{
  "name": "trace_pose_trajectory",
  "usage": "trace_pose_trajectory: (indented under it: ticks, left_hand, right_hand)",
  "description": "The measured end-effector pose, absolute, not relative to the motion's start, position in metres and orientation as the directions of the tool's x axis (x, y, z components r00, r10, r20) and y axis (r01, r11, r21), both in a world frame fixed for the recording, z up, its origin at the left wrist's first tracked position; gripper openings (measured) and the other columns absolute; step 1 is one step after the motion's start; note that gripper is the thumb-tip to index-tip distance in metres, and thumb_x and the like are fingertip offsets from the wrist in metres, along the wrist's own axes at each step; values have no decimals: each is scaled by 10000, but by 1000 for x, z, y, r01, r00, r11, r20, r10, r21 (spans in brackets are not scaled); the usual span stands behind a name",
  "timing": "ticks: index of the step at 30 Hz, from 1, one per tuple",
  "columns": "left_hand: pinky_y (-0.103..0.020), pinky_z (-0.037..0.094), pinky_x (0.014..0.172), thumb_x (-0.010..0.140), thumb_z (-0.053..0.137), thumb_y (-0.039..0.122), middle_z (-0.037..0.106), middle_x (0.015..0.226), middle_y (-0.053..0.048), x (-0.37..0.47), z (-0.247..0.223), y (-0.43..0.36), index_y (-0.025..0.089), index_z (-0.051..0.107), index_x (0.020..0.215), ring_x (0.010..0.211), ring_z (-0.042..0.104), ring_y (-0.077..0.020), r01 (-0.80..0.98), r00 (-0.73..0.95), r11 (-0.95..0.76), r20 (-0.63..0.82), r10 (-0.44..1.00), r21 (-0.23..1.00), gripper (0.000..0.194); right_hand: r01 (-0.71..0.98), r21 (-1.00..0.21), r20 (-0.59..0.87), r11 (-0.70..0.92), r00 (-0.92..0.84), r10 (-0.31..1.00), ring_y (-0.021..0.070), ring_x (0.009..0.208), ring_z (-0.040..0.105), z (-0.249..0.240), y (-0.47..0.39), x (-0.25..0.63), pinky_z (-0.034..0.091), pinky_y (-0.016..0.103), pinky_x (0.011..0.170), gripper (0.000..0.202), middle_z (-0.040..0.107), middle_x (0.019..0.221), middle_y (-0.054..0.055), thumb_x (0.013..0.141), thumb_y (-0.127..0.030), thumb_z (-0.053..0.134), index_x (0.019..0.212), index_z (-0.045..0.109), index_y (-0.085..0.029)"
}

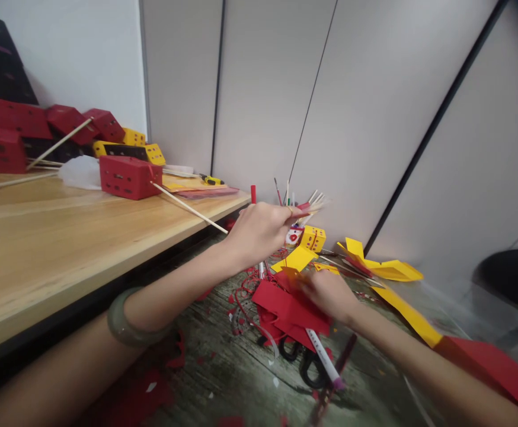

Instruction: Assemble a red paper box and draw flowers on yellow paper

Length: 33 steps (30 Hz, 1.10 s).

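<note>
My left hand, a green bangle on its forearm, is raised beside the table edge with its fingers closed. A red stick-like end shows above its knuckles; I cannot tell whether the hand grips it. Pale sticks lie just past its blurred fingertips, by a decorated cup. My right hand is low over folded red paper, near an orange piece; motion smears its fingers. Beneath the paper are black-handled scissors and a white marker with a purple end.
On the wooden table at left stand red boxes with sticks and smaller yellow boxes. Red cord and paper scraps litter the lower dark surface. Yellow strips lie at right, before grey wall panels.
</note>
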<state>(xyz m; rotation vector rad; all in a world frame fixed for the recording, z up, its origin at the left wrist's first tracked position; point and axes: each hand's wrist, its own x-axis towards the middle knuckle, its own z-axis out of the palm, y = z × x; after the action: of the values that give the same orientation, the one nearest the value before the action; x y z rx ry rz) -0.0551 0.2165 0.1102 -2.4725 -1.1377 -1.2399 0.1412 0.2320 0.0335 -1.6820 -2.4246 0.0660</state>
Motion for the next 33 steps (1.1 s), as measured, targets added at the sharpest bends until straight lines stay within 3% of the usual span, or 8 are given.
trace_pose_trajectory:
  ticks: [4,8,12,17,21,24,28,33]
  left_hand:
    - [-349,388,719,801,418,149,655,878,-69,-54,108,217,251,564,1112,788,578,-206,610,345,-729,723,598,312,359]
    - [-364,403,775,833,423,199,642,933,-85,-45,104,217,176,587,1062,871,569,-214,458,316,-740,688,654,493,283]
    - [-274,484,663,904,303,299,656,894,-95,-28,96,213,117,580,1015,787,615,-162,170,393,-679,583,711,714,349]
    - [-294,504,698,784,527,175,654,936,-110,-22,87,216,91,569,1001,788,629,-177,-63,390,-526,506,769,848,236]
    - [-319,494,749,764,516,123,642,967,-128,-32,89,227,71,565,994,799,627,-183,-153,281,-458,483,829,875,241]
    - [-326,483,778,754,517,107,637,983,-134,-38,92,231,67,564,1001,798,627,-180,-186,224,-438,472,853,879,255]
    - [-341,487,775,732,548,124,646,962,-130,-38,94,229,68,584,973,794,630,-193,-194,242,-409,448,861,891,250]
    - [-315,495,755,721,568,129,649,956,-127,-37,94,228,74,596,953,827,625,-200,-197,270,-410,451,851,890,239]
  right_hand:
    - [889,-351,224,293,-224,949,164,739,601,73,235,162,481,339,667,296,625,849,32,866,-379,440,891,584,-121]
    - [736,-578,247,353,-255,935,184,792,631,104,219,164,498,265,592,412,665,900,80,898,-424,287,1044,539,-133]
    - [652,-645,294,398,-269,917,166,809,621,118,196,140,494,251,648,488,645,968,88,907,-447,169,1074,517,-149]
    - [760,-550,272,345,-228,935,169,729,589,131,198,123,472,278,619,409,630,877,76,857,-478,368,915,580,-133]
    - [854,-440,243,276,-182,953,165,799,578,116,214,138,469,333,679,392,588,961,71,894,-441,321,1011,524,-127]
    - [917,-314,91,244,-227,970,172,818,578,80,219,153,466,370,720,256,592,955,51,851,-346,482,979,557,-137]
    - [960,-166,-34,227,-235,971,202,924,549,37,223,162,443,416,782,256,553,1071,70,842,-294,508,1051,533,-148]
    - [970,-111,-87,217,-227,970,215,956,536,28,229,156,433,431,798,293,535,1108,76,844,-312,502,1090,512,-154]
